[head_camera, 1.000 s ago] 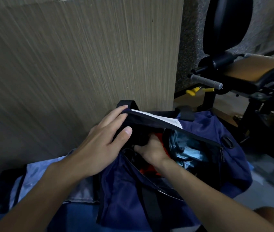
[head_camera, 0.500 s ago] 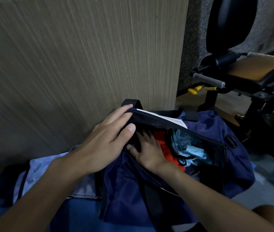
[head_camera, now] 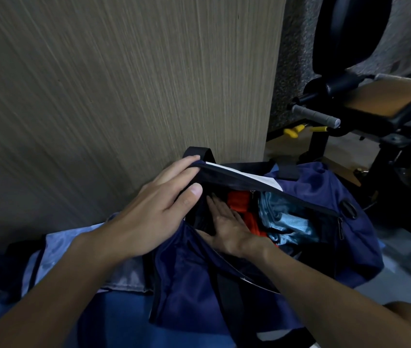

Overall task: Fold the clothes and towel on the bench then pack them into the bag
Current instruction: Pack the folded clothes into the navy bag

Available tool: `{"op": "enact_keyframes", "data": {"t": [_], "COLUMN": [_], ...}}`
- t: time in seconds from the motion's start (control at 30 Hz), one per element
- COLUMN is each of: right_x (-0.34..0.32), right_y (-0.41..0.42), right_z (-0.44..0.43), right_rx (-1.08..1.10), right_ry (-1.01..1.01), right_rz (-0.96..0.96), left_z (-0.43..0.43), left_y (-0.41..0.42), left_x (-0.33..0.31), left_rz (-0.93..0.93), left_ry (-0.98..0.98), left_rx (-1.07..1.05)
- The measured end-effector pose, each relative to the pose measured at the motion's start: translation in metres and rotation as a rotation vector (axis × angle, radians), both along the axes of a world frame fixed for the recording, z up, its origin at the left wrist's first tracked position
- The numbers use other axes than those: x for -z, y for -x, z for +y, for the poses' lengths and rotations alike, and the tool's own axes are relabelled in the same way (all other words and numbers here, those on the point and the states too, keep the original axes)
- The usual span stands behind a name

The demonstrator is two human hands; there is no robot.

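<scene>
The navy bag [head_camera: 324, 197] sits open just right of the picture's centre, its mouth facing up, with a black strap [head_camera: 198, 152] looping up at its 11 o'clock corner against the wood-grain panel [head_camera: 124, 96]. The left hand [head_camera: 154, 212] comes in from 7 o'clock and holds the bag's far rim up. Its four fingers lie over the top of the dark edge and the thumb presses from below, so the rim is pinched between them. A white label [head_camera: 247, 175] runs along that same rim toward 3 o'clock. The right hand [head_camera: 227, 227] reaches in from 5 o'clock and lies inside the opening, palm down, fingers straight and close together, flat on something dark that cannot be made out. Touching this hand at its 2 o'clock side is an orange garment [head_camera: 237, 199], and at 3 o'clock of that, also inside the bag, lies a crumpled light blue cloth [head_camera: 284, 219] — the two lie side by side. Outside the bag, at its 9 o'clock, a pale blue fabric [head_camera: 56, 249] lies spread, partly under the left forearm. At 2 o'clock of the frame stands a black exercise machine [head_camera: 375, 109] with a grey handle [head_camera: 314, 116] pointing toward the panel, well apart from the bag.
</scene>
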State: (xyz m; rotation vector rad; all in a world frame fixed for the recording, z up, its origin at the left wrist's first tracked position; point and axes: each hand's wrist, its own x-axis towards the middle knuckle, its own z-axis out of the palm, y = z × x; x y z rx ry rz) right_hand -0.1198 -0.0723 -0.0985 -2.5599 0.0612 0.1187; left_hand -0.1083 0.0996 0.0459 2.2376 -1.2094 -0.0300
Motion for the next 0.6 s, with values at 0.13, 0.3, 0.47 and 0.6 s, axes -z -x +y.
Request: {"op": "enact_keyframes", "data": {"t": [0.13, 0.3, 0.47, 0.6], "right_x": [-0.005, -0.015, -0.034, -0.053], "right_y": [0.013, 0.040, 0.079, 0.104], "right_z": [-0.007, -0.013, -0.009, 0.003], "right_rx": [-0.010, -0.008, 0.043, 0.040], "right_ry": [0.022, 0.020, -0.105, -0.091], "right_rz": [-0.066, -0.132, -0.276, -0.353], "left_z": [0.001, -0.006, -0.008, 0.002], "left_y": [-0.002, -0.003, -0.001, 0.013], "left_x": [0.002, 0.004, 0.008, 0.013], "left_rz": [0.038, 0.076, 0.051, 0.055], "left_ry": [-0.018, -0.019, -0.035, -0.041], "left_rx": [-0.017, -0.064, -0.095, -0.107]}}
